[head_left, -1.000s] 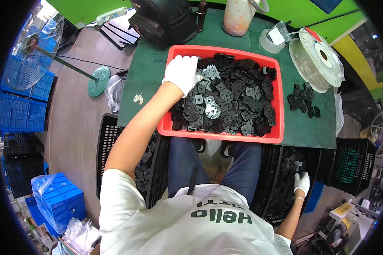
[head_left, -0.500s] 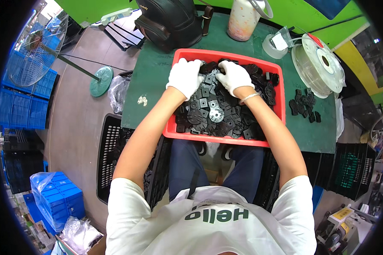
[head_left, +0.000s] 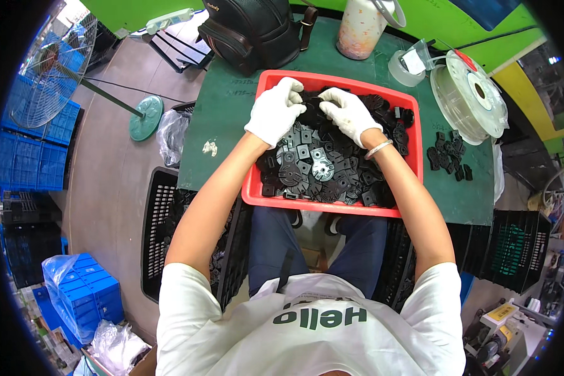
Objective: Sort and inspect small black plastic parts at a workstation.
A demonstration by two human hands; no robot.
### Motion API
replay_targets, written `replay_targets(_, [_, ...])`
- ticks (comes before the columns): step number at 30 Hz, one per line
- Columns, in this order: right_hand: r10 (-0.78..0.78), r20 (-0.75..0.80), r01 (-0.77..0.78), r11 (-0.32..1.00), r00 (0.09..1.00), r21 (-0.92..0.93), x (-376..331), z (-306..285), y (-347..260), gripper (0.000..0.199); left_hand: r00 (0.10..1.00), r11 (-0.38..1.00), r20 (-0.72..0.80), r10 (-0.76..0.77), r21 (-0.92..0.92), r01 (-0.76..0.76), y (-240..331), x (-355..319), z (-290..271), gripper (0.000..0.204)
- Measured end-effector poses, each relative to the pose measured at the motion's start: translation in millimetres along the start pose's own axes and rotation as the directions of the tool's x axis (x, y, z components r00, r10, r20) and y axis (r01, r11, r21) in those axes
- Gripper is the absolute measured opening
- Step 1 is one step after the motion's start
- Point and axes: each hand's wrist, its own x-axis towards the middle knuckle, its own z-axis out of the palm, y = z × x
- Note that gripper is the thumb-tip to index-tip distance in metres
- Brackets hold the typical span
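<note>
A red plastic tray (head_left: 319,205) on the table is heaped with black plastic parts (head_left: 291,172), many flat with rounded, slotted ends. Both hands wear white gloves and work above the far part of the heap. My left hand (head_left: 276,113) is closed, thumb and curled fingers pinching a black plastic part at the tips. Facing it, my right hand (head_left: 349,118) bends its fingers and thumb onto black plastic between the two hands. The dark pieces there blend into the heap, so their outlines are hard to make out.
On the green table (head_left: 216,125) stand a black backpack (head_left: 250,37), a speckled bottle (head_left: 361,28), a tape roll (head_left: 406,69) and a clear spool (head_left: 470,97). More black parts (head_left: 446,153) lie at right. Black crates (head_left: 160,232) flank my legs; a fan (head_left: 145,118) stands left.
My left hand has turned a little and its fingers have opened slightly around the black plastic. My right hand has shifted slightly right and lower. The tray has slid a touch rightward in view.
</note>
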Motion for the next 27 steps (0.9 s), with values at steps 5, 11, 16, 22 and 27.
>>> replay_targets(5, [-0.071, 0.066, 0.073, 0.997, 0.995, -0.028, -9.4, 0.1, -6.4, 0.042, 1.0, 0.973, -0.028, -0.012, -0.231, 0.006, 3.2, 1.6, 6.1, 0.033])
replay_targets(11, [0.069, -0.163, -0.054, 0.994, 0.984, 0.097, -63.4, -49.7, -36.1, 0.044, 0.97, 0.84, -0.209, -0.126, -0.543, -0.008, 12.3, 6.9, -33.0, 0.029])
replay_targets(16, [0.291, -0.295, -0.14, 0.886, 0.91, 0.442, -222.7, -118.0, -26.3, 0.024, 0.98, 0.91, -0.106, -0.17, -0.399, 0.114, 3.2, -18.9, -68.9, 0.028])
replay_targets(22, [0.729, -0.344, -0.632, 0.684, 0.591, 0.365, -424.3, -117.1, 122.2, 0.021, 0.933, 0.882, 0.148, 0.329, 0.304, -0.359, 8.8, -42.4, -49.7, 0.029])
replay_targets(27, [0.739, -0.59, -0.933, 0.15, 0.326, -0.327, -501.4, -94.2, 207.2, 0.049, 0.931, 0.679, 0.285, 0.227, 0.639, -0.361, 12.8, -48.2, -18.9, 0.04])
